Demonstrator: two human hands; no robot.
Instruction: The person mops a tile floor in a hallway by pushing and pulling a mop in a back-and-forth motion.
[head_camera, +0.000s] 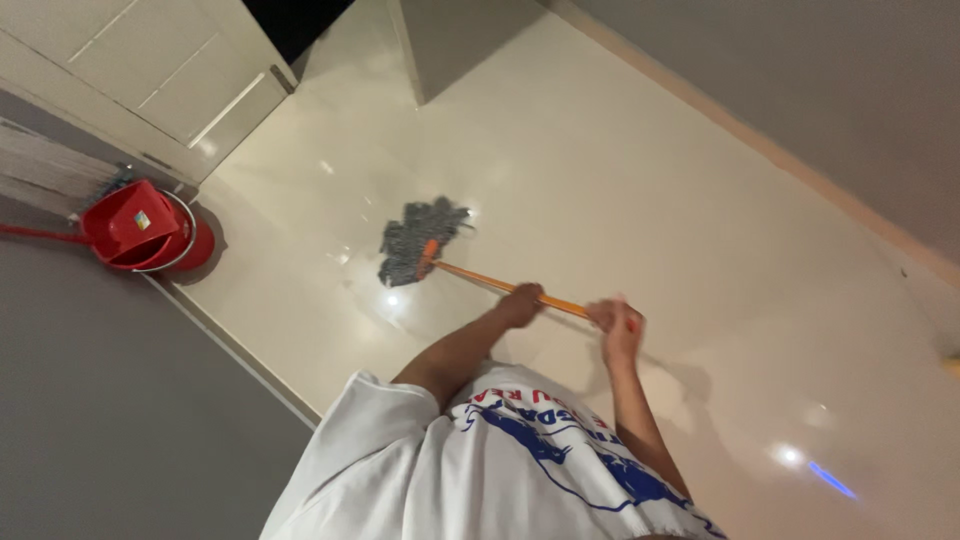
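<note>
Two hands on the mop, head flat on the glossy floor.

The left hand (521, 303) grips the orange mop handle (500, 284) lower down near the frame's centre, fingers curled tight around it, arm stretched out from the white T-shirt (480, 470). The right hand (618, 325), just right of centre, wraps the handle's upper end, a little blurred but fingers closed on it, forearm bent up from the lower right. That split grip suits steering the long handle. The grey mop head (415, 240) lies spread on the cream tiled floor (650, 180), centre-left. At the left edge a red bucket (140, 228) sits well apart, against the grey wall (100, 400) below a white door (150, 70).
</note>
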